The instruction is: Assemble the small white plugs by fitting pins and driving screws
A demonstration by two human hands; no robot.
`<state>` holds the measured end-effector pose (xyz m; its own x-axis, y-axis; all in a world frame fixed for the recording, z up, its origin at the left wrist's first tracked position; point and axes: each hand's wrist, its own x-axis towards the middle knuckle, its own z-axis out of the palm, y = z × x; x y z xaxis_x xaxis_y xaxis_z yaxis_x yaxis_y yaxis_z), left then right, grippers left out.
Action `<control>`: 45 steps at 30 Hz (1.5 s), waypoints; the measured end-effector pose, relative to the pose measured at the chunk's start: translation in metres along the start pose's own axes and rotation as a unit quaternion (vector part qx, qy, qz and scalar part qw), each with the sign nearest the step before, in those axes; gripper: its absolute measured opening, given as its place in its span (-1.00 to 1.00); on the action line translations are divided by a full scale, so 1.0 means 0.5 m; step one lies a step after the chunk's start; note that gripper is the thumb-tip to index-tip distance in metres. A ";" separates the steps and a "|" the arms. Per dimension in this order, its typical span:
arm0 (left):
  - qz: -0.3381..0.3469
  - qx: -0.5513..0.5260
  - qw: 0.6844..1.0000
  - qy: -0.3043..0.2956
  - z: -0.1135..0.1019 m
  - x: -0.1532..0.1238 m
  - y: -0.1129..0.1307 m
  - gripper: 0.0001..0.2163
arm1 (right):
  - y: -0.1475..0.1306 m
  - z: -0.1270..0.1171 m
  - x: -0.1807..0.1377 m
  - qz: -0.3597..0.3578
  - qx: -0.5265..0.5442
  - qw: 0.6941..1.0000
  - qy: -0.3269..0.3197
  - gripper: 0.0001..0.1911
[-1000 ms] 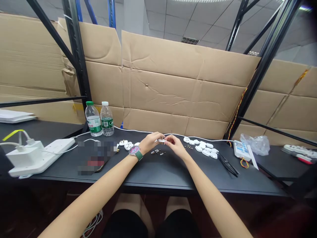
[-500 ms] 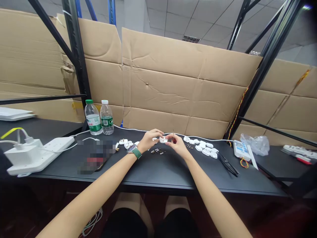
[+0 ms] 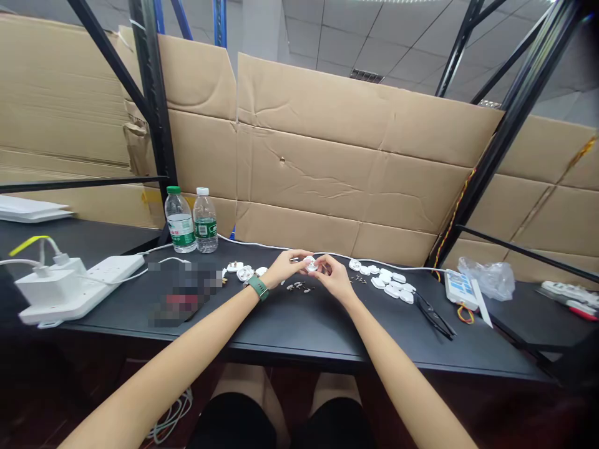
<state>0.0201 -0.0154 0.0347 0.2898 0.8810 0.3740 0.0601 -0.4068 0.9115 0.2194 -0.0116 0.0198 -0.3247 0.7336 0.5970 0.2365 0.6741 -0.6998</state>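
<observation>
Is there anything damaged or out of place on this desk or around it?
The cardboard wall behind the desk is creased, with a small hole and a torn edge near the black post. Nothing is spilled.

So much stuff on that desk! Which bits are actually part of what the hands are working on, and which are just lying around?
In use:
- left hand and right hand, both on a small white plug part
- small metal bits
- white plug shells

Lying about:
- two water bottles
- power strip
- plastic bag
- black pliers
</observation>
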 end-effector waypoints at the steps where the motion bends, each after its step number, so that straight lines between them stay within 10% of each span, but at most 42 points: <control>1: -0.007 -0.003 1.000 0.014 0.000 0.001 -0.002 -0.52 | 0.000 0.001 0.000 0.000 0.005 1.000 -0.023 -0.71; 11: -0.092 -0.135 0.974 0.156 -0.051 0.002 -0.010 -0.61 | 0.040 -0.037 -0.001 0.007 -0.138 0.983 -0.124 -0.89; 27: -0.113 -0.039 0.987 0.107 -0.055 -0.012 0.002 -0.47 | 0.033 -0.012 -0.011 -0.083 -0.159 0.958 -0.223 -0.86; 45: -0.011 0.118 0.990 -0.082 -0.009 -0.008 -0.004 -0.55 | 0.021 -0.011 0.008 0.013 -0.048 0.999 0.012 -0.83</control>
<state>0.0147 -0.0172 0.0319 0.4357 0.8474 0.3034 0.2835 -0.4491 0.8473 0.2256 -0.0012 0.0169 -0.2951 0.7523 0.5890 0.3311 0.6588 -0.6756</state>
